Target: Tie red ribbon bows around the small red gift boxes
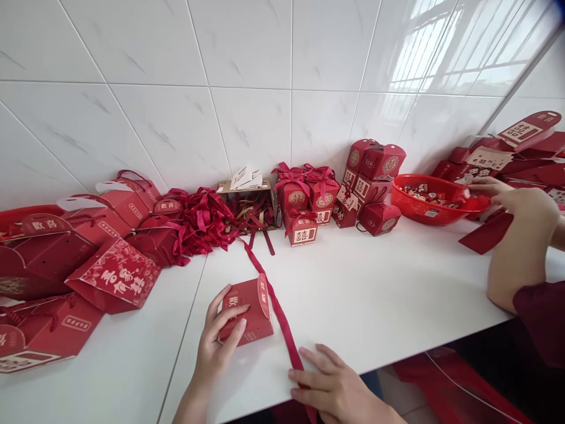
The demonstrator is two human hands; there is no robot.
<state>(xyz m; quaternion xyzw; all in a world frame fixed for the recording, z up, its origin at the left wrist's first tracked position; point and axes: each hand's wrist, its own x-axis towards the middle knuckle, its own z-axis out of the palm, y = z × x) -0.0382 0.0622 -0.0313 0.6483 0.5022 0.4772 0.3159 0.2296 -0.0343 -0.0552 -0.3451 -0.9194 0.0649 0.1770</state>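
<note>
My left hand [214, 344] grips a small red candy box [255, 323] with pale lettering, tilted over the white table. Its rounded flap stands at the upper right corner. A long dark-red ribbon [282, 315] runs from the back of the table, past the box's right side, to the front edge. There my right hand [338, 386] holds the ribbon under its fingers; the thumb is mostly hidden. Behind the box lies a heap of red ribbons [207, 221], beside an open carton [270, 197] of red and gold strips.
Several finished boxes with bows [303, 232] and stacked red boxes [375, 191] stand along the tiled wall. Larger red boxes [117, 277] crowd the left. At right, a co-worker's arm [525, 235] reaches by a red basket [426, 209] of sweets, near more red cartons [527, 132].
</note>
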